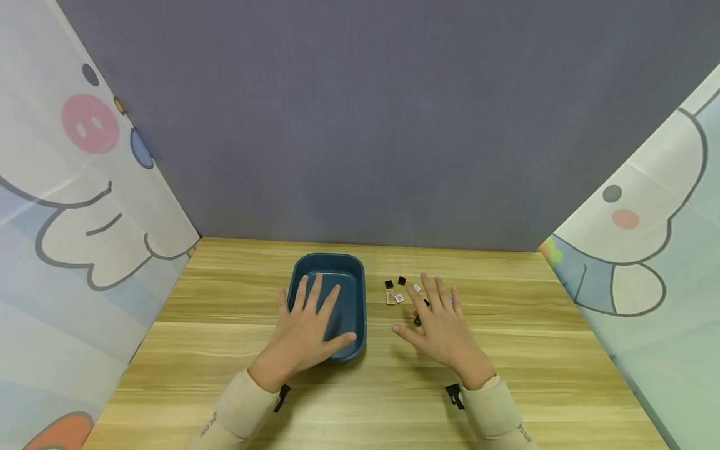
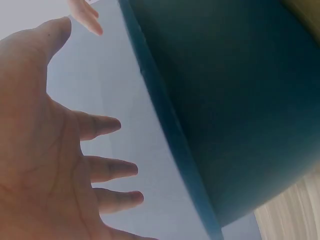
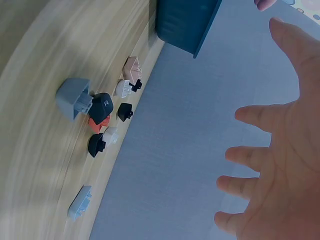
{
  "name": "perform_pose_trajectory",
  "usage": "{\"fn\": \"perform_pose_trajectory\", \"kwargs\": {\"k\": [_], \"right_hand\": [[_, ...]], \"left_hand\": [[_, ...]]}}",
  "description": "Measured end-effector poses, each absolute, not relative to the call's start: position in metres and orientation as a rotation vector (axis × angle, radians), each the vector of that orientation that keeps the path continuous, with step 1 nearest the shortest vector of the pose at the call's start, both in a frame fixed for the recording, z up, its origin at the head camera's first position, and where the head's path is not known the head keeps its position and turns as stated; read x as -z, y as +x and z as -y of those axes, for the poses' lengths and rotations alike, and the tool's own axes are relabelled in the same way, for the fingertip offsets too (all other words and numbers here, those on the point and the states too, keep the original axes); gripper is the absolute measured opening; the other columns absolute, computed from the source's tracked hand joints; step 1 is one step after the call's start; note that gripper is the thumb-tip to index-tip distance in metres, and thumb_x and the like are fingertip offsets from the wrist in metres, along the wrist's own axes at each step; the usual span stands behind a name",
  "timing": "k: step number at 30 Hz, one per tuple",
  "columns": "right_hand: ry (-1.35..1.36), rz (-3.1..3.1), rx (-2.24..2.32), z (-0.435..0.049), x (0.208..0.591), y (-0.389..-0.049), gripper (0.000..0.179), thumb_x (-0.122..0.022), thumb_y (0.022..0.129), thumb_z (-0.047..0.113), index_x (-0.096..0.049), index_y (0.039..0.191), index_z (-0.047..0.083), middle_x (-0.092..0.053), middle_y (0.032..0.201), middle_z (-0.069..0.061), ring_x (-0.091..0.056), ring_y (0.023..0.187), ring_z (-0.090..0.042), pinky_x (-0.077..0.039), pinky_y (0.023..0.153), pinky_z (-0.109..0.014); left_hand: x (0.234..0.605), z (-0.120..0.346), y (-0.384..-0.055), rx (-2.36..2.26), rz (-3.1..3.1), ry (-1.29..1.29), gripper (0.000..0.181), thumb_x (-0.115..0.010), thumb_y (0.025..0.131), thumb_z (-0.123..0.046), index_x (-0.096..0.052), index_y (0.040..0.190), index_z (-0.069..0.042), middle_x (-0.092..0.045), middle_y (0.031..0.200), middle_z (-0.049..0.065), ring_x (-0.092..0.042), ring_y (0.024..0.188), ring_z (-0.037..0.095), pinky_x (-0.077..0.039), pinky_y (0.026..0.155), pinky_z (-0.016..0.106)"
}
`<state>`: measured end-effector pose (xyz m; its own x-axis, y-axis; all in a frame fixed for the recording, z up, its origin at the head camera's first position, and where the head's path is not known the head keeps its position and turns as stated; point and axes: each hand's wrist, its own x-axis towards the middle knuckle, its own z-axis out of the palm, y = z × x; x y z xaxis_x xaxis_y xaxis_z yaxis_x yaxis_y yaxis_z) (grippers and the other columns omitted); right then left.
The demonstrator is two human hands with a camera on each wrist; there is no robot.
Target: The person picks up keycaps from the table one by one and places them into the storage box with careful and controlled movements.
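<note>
My left hand [image 1: 300, 334] hovers over the dark blue tray [image 1: 354, 300], fingers spread and palm down, with nothing in it. To the right of the tray, my right hand [image 1: 444, 331] is held above several small keyboard keycaps, also spread and holding nothing. Those in sight include a black keycap [image 1: 402, 280], a tan keycap [image 1: 390, 297] and a white keycap [image 1: 399, 298]. The right wrist view shows more under the hand: a grey keycap [image 3: 71, 97], a red keycap [image 3: 97, 125] and a light blue keycap [image 3: 79, 202]. From the head, the right fingers hide some of them.
All of this rests on a wood-grain table [image 1: 225, 300]. A grey panel [image 1: 360, 125] rises behind its far edge. Cartoon-printed cloths stand along both sides, the left cloth [image 1: 135, 212] and the right cloth [image 1: 641, 244].
</note>
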<state>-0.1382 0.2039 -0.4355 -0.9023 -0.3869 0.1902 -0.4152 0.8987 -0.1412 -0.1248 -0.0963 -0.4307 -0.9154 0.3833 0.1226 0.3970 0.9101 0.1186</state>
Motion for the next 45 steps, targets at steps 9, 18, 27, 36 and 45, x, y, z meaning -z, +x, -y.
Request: {"fn": "perform_pose_trajectory", "kwargs": {"k": [9,18,27,36,45], "right_hand": [[0.615,2.901,-0.276,-0.207,0.434,-0.141,0.086,-0.058,0.093,0.064,-0.033,0.157,0.013,-0.020,0.161,-0.022,-0.012,0.147,-0.045,-0.009,0.114,-0.069],[0.602,2.903,-0.291,-0.220,0.433,-0.145,0.072,-0.064,0.098,0.044,-0.039,0.153,0.006,-0.026,0.158,-0.027,-0.019,0.144,-0.049,-0.019,0.112,-0.070],[0.585,2.888,-0.321,-0.243,0.436,-0.154,0.066,-0.066,0.099,0.033,-0.039,0.150,0.000,-0.033,0.151,-0.031,-0.030,0.137,-0.054,-0.024,0.110,-0.069],[0.556,2.854,-0.419,-0.265,0.445,-0.163,0.059,-0.069,0.097,0.020,-0.045,0.144,-0.007,-0.047,0.138,-0.034,-0.044,0.126,-0.052,-0.038,0.100,-0.068],[0.450,2.927,-0.381,-0.290,0.462,-0.180,0.049,-0.070,0.095,0.013,-0.053,0.129,-0.016,-0.056,0.118,-0.035,-0.061,0.099,-0.048,-0.055,0.081,-0.056]], "left_hand": [[0.427,0.107,-0.129,0.297,2.991,-0.589,0.086,-0.045,0.095,-0.072,-0.030,0.159,-0.017,-0.018,0.162,0.022,-0.017,0.147,0.045,-0.026,0.108,0.072],[0.428,0.131,-0.139,0.471,2.909,-0.594,0.066,-0.061,0.101,-0.040,-0.041,0.150,0.000,-0.039,0.149,0.031,-0.043,0.131,0.051,-0.047,0.096,0.062],[0.430,0.151,-0.155,0.820,2.907,-0.418,0.053,-0.064,0.100,-0.020,-0.046,0.145,0.004,-0.049,0.139,0.030,-0.052,0.122,0.047,-0.048,0.096,0.057],[0.444,0.167,-0.169,1.126,2.838,-0.337,0.048,-0.065,0.099,-0.009,-0.049,0.141,0.007,-0.051,0.138,0.029,-0.063,0.109,0.043,-0.058,0.081,0.048],[0.451,0.175,-0.173,1.346,2.798,-0.212,0.041,-0.063,0.099,-0.008,-0.054,0.137,0.005,-0.061,0.130,0.025,-0.067,0.104,0.039,-0.060,0.076,0.043]]}}
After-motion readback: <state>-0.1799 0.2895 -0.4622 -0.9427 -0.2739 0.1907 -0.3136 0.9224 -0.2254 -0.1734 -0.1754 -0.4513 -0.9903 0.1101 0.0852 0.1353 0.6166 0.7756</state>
